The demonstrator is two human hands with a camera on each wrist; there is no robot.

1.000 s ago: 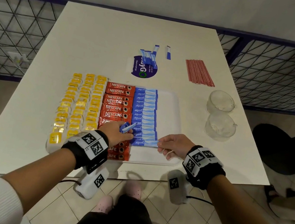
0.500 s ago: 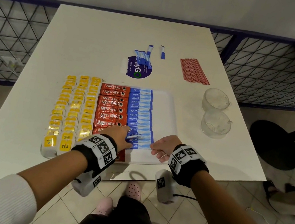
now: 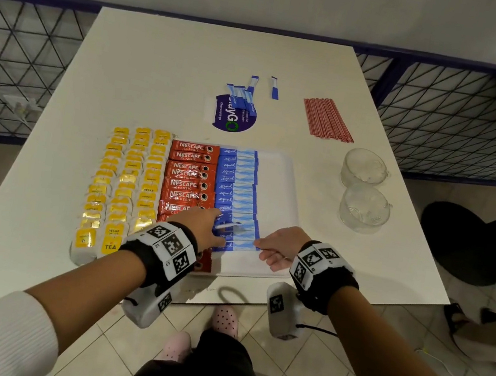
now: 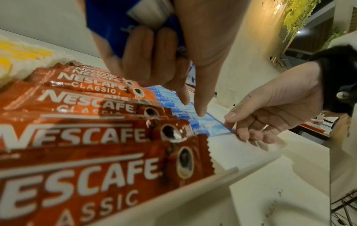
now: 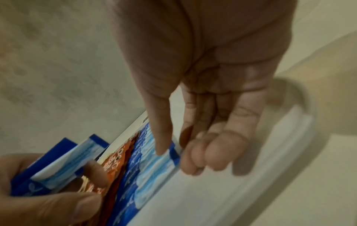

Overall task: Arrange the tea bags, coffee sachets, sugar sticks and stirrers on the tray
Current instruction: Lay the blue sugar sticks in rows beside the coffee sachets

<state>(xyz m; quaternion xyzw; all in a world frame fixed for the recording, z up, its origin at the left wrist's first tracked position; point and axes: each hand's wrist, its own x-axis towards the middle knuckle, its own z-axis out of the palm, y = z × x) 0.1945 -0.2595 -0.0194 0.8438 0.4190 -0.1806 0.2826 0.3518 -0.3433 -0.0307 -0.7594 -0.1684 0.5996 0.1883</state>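
Both hands sit at the near end of the white tray (image 3: pixel 288 175). Left hand (image 3: pixel 204 226): I see the curled fingers clutching a small bunch of blue sugar sticks (image 4: pixel 115 23), forefinger stretched out with its tip on the laid column of Equal sugar sticks (image 3: pixel 241 193). Right hand (image 3: pixel 279 245): thumb and fingers loosely bent, tips at the right end of the nearest laid stick (image 5: pixel 164 160); whether they pinch it or only touch, I cannot tell.

Tray, left to right: three columns of yellow tea bags (image 3: pixel 123 190), one column of red Nescafe Classic sachets (image 3: pixel 189 175), the blue stick column, then bare tray.

Far of the tray, on the table (image 3: pixel 147 72): a loose pile of sugar sticks (image 3: pixel 242 93) on a purple sticker (image 3: pixel 234 116). Red stirrers (image 3: pixel 327 119) lie bundled at far right. Two clear glass cups (image 3: pixel 363 187) stand right of the tray.
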